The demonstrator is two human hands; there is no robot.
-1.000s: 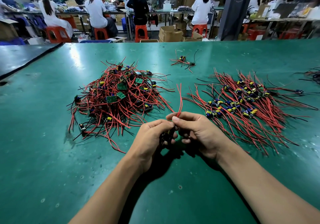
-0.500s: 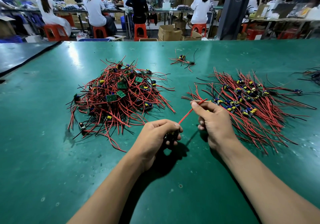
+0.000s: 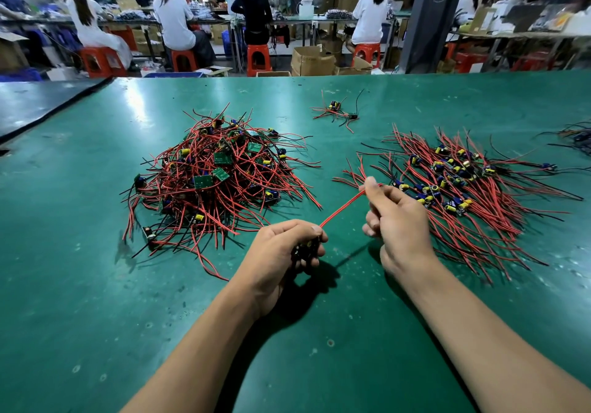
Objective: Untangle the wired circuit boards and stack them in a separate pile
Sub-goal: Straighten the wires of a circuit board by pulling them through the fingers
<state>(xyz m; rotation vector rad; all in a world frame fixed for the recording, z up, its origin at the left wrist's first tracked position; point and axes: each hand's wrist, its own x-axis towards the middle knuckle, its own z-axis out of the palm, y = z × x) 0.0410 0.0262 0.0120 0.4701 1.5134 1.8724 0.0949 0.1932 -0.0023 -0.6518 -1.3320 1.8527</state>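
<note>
Fingers (image 3: 315, 230) of the left hand (image 3: 278, 252) curl tight round a small circuit board (image 3: 307, 248), which is mostly hidden in the grip. A red wire (image 3: 343, 206) runs taut from those fingertips up and rightward to the right hand (image 3: 396, 220), whose thumb and forefinger pinch its far end, the other fingers curled under. Beyond the left fingers and to their left lies the tangled pile (image 3: 217, 182) of boards and red and black leads, heaped on the green table (image 3: 96, 316). Just past the right fingers the sorted pile (image 3: 463, 188) lies flat, wires fanned outward. A small cluster (image 3: 335, 110) of boards sits farther off, beyond both hands. An open cardboard box (image 3: 311, 60) stands on the floor past the table; its contents cannot be made out.
</note>
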